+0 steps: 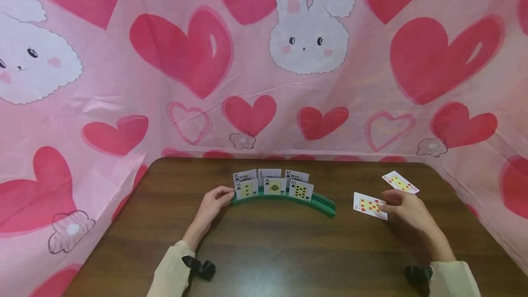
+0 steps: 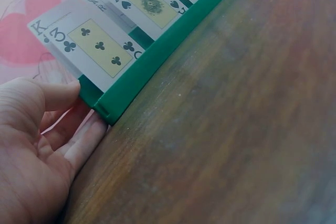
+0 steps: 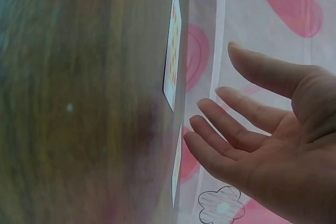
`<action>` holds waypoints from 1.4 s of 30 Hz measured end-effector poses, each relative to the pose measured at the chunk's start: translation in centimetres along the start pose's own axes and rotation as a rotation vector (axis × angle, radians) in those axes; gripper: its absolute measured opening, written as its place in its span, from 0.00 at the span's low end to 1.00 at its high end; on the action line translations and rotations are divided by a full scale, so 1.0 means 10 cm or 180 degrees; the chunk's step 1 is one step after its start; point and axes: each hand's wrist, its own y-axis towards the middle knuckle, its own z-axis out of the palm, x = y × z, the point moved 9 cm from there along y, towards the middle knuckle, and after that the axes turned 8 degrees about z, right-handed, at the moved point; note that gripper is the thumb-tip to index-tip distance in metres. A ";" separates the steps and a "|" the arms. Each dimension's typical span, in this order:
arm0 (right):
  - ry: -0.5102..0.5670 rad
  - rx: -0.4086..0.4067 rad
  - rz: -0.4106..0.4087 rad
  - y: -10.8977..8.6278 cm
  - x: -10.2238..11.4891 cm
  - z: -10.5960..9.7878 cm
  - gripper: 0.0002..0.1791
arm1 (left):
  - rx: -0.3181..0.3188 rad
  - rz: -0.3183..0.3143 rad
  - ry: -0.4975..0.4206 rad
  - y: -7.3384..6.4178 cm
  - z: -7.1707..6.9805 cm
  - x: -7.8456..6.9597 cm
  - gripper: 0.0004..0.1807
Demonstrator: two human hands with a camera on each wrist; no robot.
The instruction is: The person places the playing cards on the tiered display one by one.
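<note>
A curved green card holder (image 1: 324,204) stands on the table with two rows of playing cards upright in it. The front row shows a three of clubs (image 2: 100,45), an ace of spades (image 2: 152,6) and a ten of spades (image 1: 301,190); face cards stand behind. My left hand (image 1: 213,201) grips the holder's left end, thumb on top and fingers low against its edge. My right hand (image 1: 406,209), fingers spread and holding nothing, hovers over a seven of hearts (image 1: 365,205) lying face up. Beyond it lies a red diamond card (image 1: 400,182), partly overlapped by the hand.
The dark wooden table (image 1: 264,251) has rounded far corners. A pink cloth (image 1: 255,81) with hearts and rabbits hangs behind it and along both sides. The holder's right end has bare slots.
</note>
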 end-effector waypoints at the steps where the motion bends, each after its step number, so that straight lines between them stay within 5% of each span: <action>1: -0.0006 0.0019 0.0002 0.00 -0.01 0.01 0.29 | -0.0001 0.0003 -0.0002 0.00 -0.01 0.00 0.12; 24: -0.0024 0.0443 -0.0179 0.06 -0.07 0.09 0.32 | 0.0061 0.0101 -0.0040 0.09 0.06 -0.03 0.15; 42: -0.0405 0.0298 -0.0415 0.07 -0.02 0.20 0.34 | 0.0057 -0.0015 -0.0091 0.01 0.02 0.00 0.13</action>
